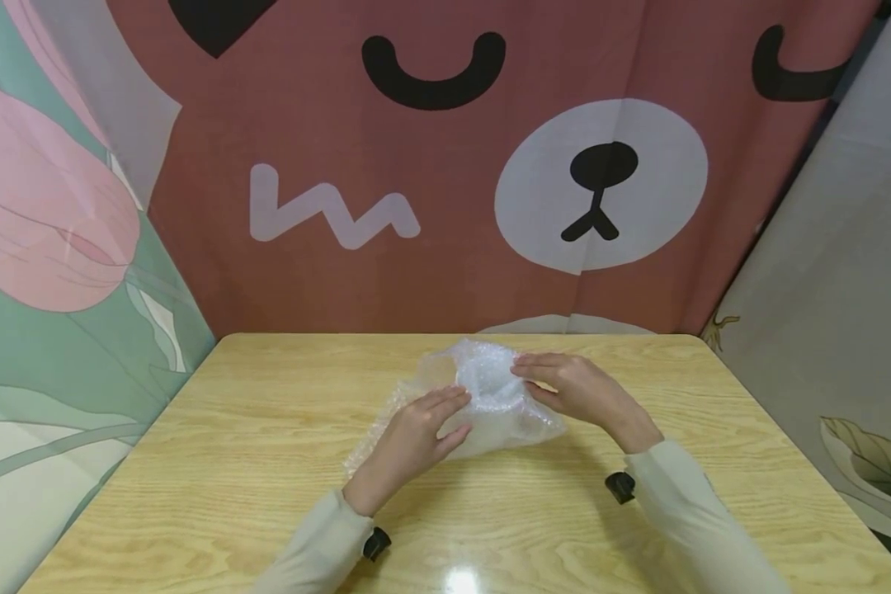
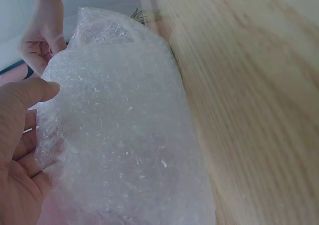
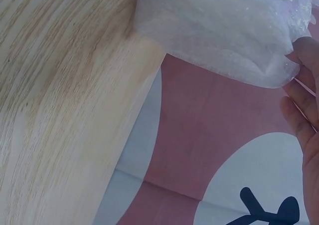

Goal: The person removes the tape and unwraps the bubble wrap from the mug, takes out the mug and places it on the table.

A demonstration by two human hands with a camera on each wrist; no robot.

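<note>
Beyond the left hand [image 1: 418, 427] and right hand [image 1: 581, 391] hangs a patterned curtain [image 1: 327, 285]; under them lies the wood-grained surface [image 1: 289, 404]. Between them is clear bubble wrap [image 1: 501, 427]. The right pinches its edge; the left touches it, though whether it grips I cannot tell.

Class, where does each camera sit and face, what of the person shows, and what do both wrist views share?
Head: on the head, facing forward and down at table, bubble wrap, cloth; left hand, right hand, sleeves show.
Left wrist: worn there, facing the bubble wrap; left hand near, right hand beyond.
Right wrist: worn there, facing bubble wrap and cloth; only right hand shows.
Shared: bubble wrap, table, right hand.
</note>
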